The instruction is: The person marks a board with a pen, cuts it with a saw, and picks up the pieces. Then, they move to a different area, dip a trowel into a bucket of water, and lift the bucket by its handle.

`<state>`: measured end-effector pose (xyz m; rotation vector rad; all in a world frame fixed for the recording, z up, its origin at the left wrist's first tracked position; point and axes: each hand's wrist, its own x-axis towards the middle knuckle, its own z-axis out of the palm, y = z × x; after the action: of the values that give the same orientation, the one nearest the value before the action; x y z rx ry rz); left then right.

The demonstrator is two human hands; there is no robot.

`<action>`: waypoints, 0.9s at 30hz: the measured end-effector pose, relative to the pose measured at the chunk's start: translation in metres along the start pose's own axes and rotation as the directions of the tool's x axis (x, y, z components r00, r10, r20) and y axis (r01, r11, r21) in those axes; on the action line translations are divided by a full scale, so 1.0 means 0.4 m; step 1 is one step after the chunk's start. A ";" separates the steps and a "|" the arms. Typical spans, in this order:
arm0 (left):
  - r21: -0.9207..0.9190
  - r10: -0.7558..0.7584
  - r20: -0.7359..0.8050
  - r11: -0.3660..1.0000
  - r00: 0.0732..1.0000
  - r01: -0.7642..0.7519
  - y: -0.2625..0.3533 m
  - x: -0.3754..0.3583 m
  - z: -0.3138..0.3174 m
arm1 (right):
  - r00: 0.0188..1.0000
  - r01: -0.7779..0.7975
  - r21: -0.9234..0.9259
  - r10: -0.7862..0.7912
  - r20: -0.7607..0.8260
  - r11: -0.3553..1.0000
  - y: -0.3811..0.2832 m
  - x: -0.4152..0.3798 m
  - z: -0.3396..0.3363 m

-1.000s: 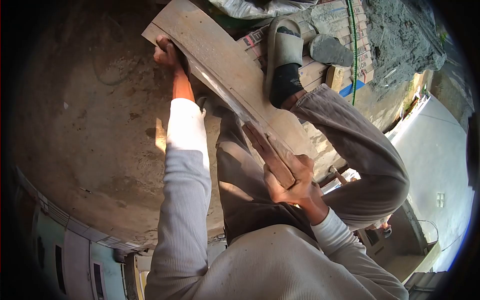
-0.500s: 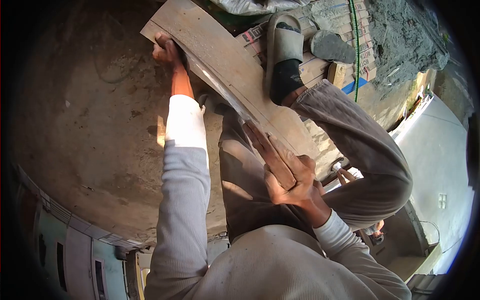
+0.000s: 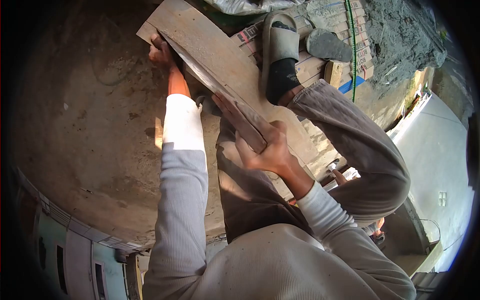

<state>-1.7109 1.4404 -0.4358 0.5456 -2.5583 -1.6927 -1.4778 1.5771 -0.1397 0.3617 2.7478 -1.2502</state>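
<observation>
A long, flat tan board [image 3: 215, 45] slants across the upper middle, dusty on top, with a pale long edge facing me. My left hand [image 3: 163, 54] is closed around its near edge close to the far left end; some fingers are hidden by the board. In my right hand [image 3: 270, 148] is a long, narrow brown block [image 3: 239, 121], gripped at its near end. The block lies along the pale edge, about the board's middle. I cannot make out its underside or exactly what it is made of.
My foot in a grey slide sandal [image 3: 281, 47] is beside the board's far side. Behind it are stacked printed cartons [image 3: 362, 55], a loose sandal [image 3: 328, 45], a small wood block [image 3: 333, 73], a green cord [image 3: 354, 70] and a grey cement-like heap [image 3: 400, 45].
My right hand has slid the brown block up and left along the board's edge. My left hand keeps its hold near the far end, and the view has shifted slightly.
</observation>
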 end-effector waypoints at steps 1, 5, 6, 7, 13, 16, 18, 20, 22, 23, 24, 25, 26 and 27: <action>-0.005 -0.005 -0.002 1.000 1.000 0.005 0.003 0.001 0.023 | 0.999 -0.050 0.015 0.050 0.014 0.999 0.033 0.077 0.083; 0.022 -0.056 -0.023 0.998 0.998 0.057 -0.012 0.001 0.020 | 0.976 -0.207 -0.019 0.207 0.065 0.978 0.018 0.127 0.087; 0.000 -0.047 -0.019 0.999 0.999 0.047 -0.011 -0.001 0.011 | 0.983 -0.173 -0.014 0.173 0.052 0.985 0.002 0.067 0.038; -0.033 -0.035 -0.033 0.999 0.999 0.034 -0.010 0.010 0.011 | 0.995 -0.103 0.011 0.103 0.017 0.995 -0.019 -0.007 -0.023; 0.014 -0.133 -0.073 0.991 0.988 0.134 -0.003 0.000 0.027 | 0.998 0.059 -0.049 -0.059 0.002 0.997 -0.001 -0.059 -0.059; -0.139 -0.081 -0.017 0.987 0.997 0.077 0.018 0.007 0.007 | 0.991 -0.096 0.121 0.106 -0.078 0.988 0.072 0.115 0.123; -0.102 -0.119 0.000 0.988 0.993 0.119 0.045 -0.002 0.002 | 0.983 -0.162 0.183 0.175 -0.055 0.970 0.063 0.143 0.122; 0.008 -0.123 -0.064 0.992 0.990 0.123 0.050 -0.009 -0.005 | 0.993 -0.117 0.156 0.120 -0.012 0.981 0.000 0.020 0.008; 0.016 -0.150 -0.122 0.988 0.981 0.153 0.066 -0.009 0.045 | 0.992 -0.119 0.190 0.123 -0.008 0.975 -0.053 -0.080 -0.082; 0.002 -0.179 -0.130 0.984 0.975 0.180 0.068 -0.018 0.061 | 0.992 -0.123 0.205 0.124 0.006 0.971 -0.071 -0.107 -0.120; 0.009 -0.207 -0.146 0.978 0.967 0.210 0.065 -0.027 0.045 | 0.992 -0.127 0.220 0.126 0.020 0.967 -0.090 -0.136 -0.158; 0.014 -0.223 -0.174 0.973 0.959 0.229 0.069 -0.021 0.025 | 0.994 -0.112 0.202 0.113 0.007 0.973 -0.065 -0.106 -0.115; 0.009 -0.288 -0.142 0.956 0.947 0.292 0.117 -0.035 0.013 | 0.995 -0.098 0.183 0.101 -0.006 0.978 -0.040 -0.075 -0.073; -0.004 -0.278 -0.084 0.960 0.957 0.279 0.091 -0.035 0.008 | 0.997 -0.067 0.056 0.064 0.052 0.996 0.006 -0.026 -0.019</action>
<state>-1.7086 1.4599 -0.4020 0.9986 -2.5271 -1.6931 -1.4669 1.5824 -0.1347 0.4166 2.6401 -1.3059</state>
